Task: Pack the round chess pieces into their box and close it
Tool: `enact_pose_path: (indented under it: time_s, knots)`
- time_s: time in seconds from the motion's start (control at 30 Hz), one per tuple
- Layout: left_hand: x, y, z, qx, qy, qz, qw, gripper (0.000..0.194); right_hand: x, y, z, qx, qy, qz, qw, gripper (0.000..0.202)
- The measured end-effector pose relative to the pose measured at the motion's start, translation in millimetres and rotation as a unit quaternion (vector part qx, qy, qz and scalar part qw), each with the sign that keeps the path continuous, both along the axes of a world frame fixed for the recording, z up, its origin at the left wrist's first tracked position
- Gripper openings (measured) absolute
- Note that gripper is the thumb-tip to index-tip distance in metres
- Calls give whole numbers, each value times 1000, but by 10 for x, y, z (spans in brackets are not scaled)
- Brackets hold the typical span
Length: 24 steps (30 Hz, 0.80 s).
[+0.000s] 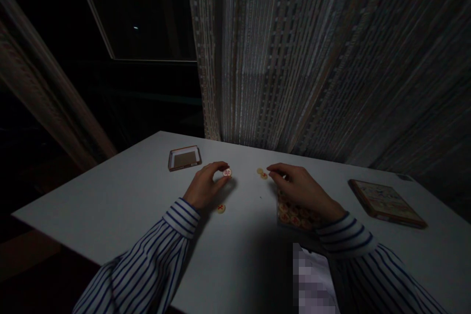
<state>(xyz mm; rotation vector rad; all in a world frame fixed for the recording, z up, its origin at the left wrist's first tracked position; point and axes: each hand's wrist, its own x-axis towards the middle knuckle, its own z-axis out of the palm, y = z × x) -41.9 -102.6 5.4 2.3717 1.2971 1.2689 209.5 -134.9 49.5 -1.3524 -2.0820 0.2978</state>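
Between the thumb and fingers of my left hand (208, 184) is a round Chinese chess piece (227, 172), its red-marked face turned toward me. Below that hand another piece with a red character (221, 208) lies flat on the white table. My right hand (298, 184) hovers over a box of chess pieces (294, 218), covering part of it. Its thumb and fingertips are slightly apart, and I see nothing between them. Just left of those fingertips two pale chess pieces (262, 173) lie touching or overlapping, one showing a red character.
A shallow open box lid (184, 158) sits at the far left of the white table (128, 196). On the right lies a flat box with a printed picture (388, 202). A device with a bright, pixelated screen (314, 279) is at the near edge. Curtains (250, 59) hang behind the table.
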Motion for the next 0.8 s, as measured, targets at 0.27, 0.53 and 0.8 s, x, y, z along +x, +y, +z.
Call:
enact_pose_path:
  time_s: [0.27, 0.53, 0.8]
  knots:
    - [161, -14, 57, 43, 44, -24, 998, 22, 118, -51, -23, -11, 19, -31, 999, 27]
    - [347, -59, 145, 51, 50, -49, 996, 21, 240, -81, 21, 2, 11, -29, 999, 26]
    - [551, -86, 209, 31, 69, -63, 995, 19, 301, -104, 102, 8, -3, -24, 1000, 27]
